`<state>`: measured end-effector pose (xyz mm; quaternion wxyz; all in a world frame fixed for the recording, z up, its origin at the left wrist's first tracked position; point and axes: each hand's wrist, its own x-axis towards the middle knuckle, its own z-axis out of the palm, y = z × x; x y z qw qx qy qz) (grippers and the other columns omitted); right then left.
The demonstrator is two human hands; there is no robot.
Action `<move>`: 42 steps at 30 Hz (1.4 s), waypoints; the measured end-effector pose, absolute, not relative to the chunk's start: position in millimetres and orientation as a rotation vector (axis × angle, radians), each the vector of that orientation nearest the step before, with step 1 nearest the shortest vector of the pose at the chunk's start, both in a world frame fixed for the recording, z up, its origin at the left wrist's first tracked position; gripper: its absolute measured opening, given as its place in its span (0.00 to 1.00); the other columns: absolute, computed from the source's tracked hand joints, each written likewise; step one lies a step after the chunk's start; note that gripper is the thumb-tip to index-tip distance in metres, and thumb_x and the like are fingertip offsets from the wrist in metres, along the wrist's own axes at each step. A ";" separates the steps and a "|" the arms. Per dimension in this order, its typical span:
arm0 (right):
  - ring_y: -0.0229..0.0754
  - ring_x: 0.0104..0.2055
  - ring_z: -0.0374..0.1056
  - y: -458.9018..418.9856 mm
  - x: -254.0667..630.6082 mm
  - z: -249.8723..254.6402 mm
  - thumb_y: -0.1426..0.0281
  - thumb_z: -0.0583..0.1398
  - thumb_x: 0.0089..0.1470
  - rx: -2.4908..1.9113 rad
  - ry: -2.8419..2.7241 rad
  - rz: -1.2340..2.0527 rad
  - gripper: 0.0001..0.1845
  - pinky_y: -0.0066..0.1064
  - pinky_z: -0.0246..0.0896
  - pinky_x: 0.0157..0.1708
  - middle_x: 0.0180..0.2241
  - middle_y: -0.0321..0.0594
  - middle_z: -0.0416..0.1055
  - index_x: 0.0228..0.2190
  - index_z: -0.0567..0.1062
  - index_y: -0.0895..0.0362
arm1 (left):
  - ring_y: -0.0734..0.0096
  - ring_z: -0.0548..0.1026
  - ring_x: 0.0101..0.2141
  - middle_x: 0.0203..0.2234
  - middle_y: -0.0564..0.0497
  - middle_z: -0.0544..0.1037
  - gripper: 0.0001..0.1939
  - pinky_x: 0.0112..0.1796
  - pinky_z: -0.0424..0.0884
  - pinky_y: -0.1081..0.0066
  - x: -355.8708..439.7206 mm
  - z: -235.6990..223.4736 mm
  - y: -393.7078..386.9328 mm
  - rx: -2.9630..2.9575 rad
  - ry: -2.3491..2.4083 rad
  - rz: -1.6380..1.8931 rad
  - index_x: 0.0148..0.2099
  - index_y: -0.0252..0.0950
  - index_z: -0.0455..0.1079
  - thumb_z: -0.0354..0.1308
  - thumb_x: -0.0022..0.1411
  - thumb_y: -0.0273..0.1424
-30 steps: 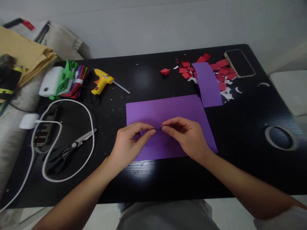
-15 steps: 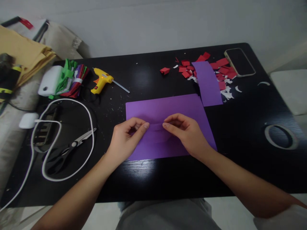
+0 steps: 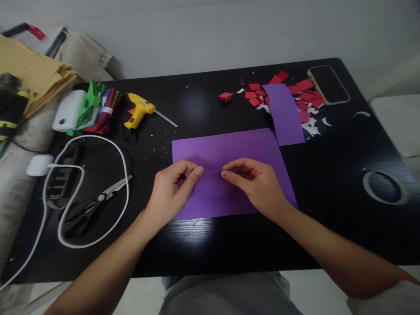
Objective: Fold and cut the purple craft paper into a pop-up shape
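Over a purple paper sheet [image 3: 229, 146] on the black table, my two hands pinch a small purple paper strip [image 3: 212, 171] by its ends. My left hand [image 3: 172, 186] grips one end between thumb and forefinger. At the other end, the thumb and fingers of my right hand [image 3: 260, 186] are closed on it. Purple on purple, the strip's outline is hard to make out. Beyond the sheet's far right corner lies a wider purple paper piece [image 3: 285, 116], resting on red paper pieces [image 3: 252, 94] and white scraps [image 3: 311, 127].
To the left, a white cable [image 3: 126, 166] loops around scissors [image 3: 103, 197]. A yellow glue gun [image 3: 140, 109] lies behind, beside bundled coloured strips [image 3: 93, 107] and a white box [image 3: 68, 111]. At the right are a phone [image 3: 329, 85] and a tape roll [image 3: 369, 188].
The strip between my fingers has turned and now looks thinner, almost edge-on. My right fingers have shifted slightly left; my left hand has barely moved.
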<state>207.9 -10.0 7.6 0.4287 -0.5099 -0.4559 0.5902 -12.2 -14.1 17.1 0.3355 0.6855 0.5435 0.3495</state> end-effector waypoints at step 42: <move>0.40 0.35 0.76 -10.3 206.3 9.4 0.61 0.74 0.52 -1.224 -1.276 1.617 0.09 0.34 0.72 0.41 0.31 0.36 0.82 0.31 0.85 0.53 | 0.79 0.66 0.22 0.21 0.59 0.68 0.09 0.25 0.61 0.77 -9.2 14.7 -19.6 1.687 1.281 0.821 0.40 0.37 0.76 0.60 0.71 0.35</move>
